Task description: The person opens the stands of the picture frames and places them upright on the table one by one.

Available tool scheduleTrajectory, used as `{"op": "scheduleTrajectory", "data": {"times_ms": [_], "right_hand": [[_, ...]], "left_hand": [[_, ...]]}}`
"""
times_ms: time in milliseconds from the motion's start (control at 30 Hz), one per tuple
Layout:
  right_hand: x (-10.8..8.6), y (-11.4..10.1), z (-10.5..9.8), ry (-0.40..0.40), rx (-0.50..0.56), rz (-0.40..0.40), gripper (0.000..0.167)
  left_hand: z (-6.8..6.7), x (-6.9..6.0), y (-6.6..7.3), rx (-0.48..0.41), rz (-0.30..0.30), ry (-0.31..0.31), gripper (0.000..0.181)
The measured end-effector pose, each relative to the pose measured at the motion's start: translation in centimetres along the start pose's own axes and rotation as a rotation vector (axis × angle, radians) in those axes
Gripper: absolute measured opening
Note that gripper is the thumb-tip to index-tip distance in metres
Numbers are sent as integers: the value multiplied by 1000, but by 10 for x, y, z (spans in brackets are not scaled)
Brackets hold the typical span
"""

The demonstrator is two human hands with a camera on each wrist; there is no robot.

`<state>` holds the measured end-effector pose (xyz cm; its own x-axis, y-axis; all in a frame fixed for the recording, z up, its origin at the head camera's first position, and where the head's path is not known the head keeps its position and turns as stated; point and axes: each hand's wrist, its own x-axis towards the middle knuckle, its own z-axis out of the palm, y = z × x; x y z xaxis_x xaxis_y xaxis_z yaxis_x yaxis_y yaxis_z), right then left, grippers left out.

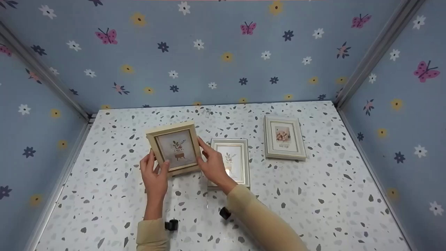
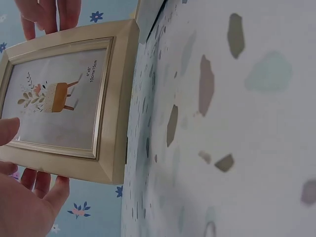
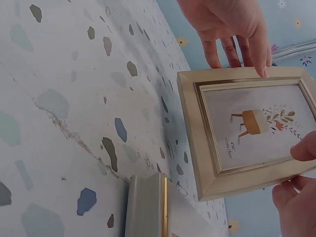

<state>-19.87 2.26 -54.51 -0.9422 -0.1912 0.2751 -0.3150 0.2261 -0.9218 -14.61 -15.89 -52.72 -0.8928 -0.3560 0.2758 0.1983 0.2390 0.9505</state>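
Note:
Both hands hold a gold-beige picture frame [image 1: 179, 148] with a potted-plant print, tilted above the table. My left hand [image 1: 155, 177] grips its left edge and lower left corner, thumb over the front. At the right edge, my right hand [image 1: 213, 164] pinches the frame between thumb and fingers. In the left wrist view the same picture frame [image 2: 59, 98] shows "4"x6" 10cmx15cm" on its print. Just under my right wrist lies a silver-white picture frame [image 1: 238, 162], partly covered by that hand; the right wrist view catches the corner of this pale frame [image 3: 145, 207].
Another cream picture frame [image 1: 285, 138] with a flower photo lies face up at the right. All stand on a white speckled tabletop [image 1: 313, 209], walled by blue flowered panels [image 1: 216, 69]. Two small black objects [image 1: 171, 225] show near the sleeves.

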Motion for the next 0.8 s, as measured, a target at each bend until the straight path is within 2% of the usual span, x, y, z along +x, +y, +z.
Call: {"op": "scheduleTrajectory", "data": {"times_ms": [133,233,400,533,800], "right_hand": [[-1,6,3,-46,65,63,67],[-2,8,4,-73,64,91,70],[0,8,5,-84,50,86,72],[1,8,5,-83,42,90,72],[-2,7,4,-78,64,109,66]], "left_hand": [[-2,3,-9,3,3,-12,62],[-3,7,-24,-1,4,-21,64],[-4,14,-48,6,-24,-47,69],[-5,15,-53,29,-38,-45,68],[-8,11,-54,51,-34,50,49]]}}
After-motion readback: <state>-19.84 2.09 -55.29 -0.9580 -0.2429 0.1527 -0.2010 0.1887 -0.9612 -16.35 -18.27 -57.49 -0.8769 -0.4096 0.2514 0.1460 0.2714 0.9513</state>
